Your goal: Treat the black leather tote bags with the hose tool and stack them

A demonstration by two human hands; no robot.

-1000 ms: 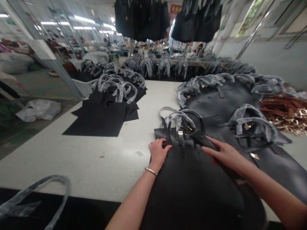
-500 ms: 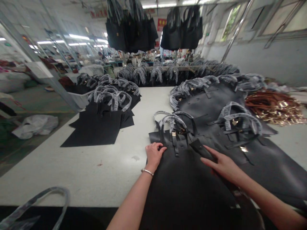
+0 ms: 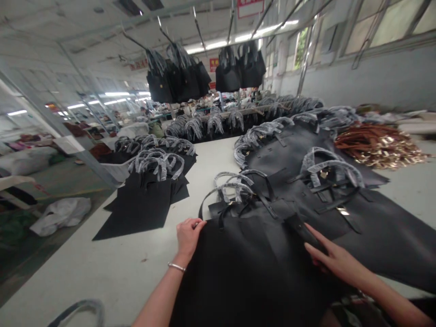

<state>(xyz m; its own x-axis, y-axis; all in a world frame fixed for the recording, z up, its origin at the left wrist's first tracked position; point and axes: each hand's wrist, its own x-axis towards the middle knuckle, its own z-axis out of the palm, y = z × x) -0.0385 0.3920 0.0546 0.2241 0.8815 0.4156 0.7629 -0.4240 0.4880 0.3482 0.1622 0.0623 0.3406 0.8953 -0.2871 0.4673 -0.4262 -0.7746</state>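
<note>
A black leather handbag [image 3: 245,263] lies flat on the white table [image 3: 112,268] right in front of me, its plastic-wrapped handles [image 3: 231,188] pointing away. My left hand [image 3: 187,236] grips the bag's upper left edge with curled fingers; a thin bracelet circles that wrist. My right hand [image 3: 332,259] lies flat with fingers stretched out, pressing on a black strap at the bag's right side.
More black bags [image 3: 313,181] overlap to the right. A stack of black bags [image 3: 150,190] sits at the left. Brown straps with gold buckles [image 3: 378,145] are heaped at the far right. Bags hang overhead [image 3: 204,77]. A white sack [image 3: 61,213] lies on the floor left.
The bag has slid toward me and leftward, with both hands moving along. The camera has tilted up, showing more ceiling.
</note>
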